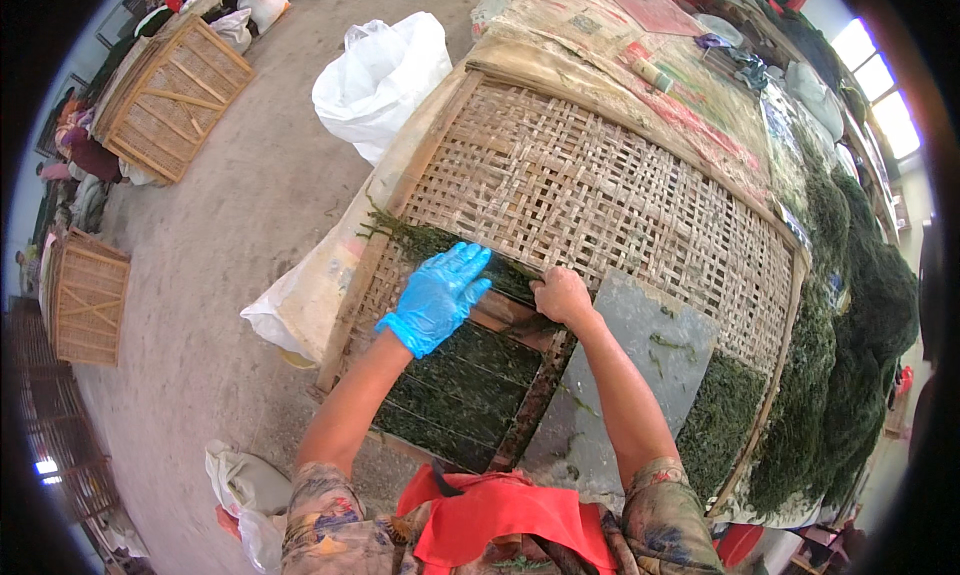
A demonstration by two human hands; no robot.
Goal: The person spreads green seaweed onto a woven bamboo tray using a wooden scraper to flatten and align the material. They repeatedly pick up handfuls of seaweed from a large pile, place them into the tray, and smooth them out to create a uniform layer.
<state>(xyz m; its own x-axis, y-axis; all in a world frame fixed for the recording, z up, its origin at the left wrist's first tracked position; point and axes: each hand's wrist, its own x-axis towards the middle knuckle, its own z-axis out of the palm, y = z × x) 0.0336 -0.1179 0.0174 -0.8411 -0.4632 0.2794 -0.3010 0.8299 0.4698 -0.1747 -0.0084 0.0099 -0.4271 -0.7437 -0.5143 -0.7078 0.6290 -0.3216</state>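
My left hand (441,296), in a blue plastic glove, lies palm down with its fingers stretched out across a strip of dark green seaweed (420,239). At the right end of that strip is my bare right hand (562,293), its fingers curled; what they may hold is hidden beneath them. Between the hands and my body lies a rectangular bed of flattened seaweed (465,380), divided by thin straight lines. A bare brown slot (504,316) separates it from the strip. All of this rests on a woven bamboo screen (585,170) in a wooden frame.
A grey board (652,320) with seaweed scraps lies right of my right hand, beside more spread seaweed (724,410). Loose seaweed is heaped (847,312) at the far right. A white sack (382,80) stands beyond the screen; stacked framed screens (180,99) stand at left.
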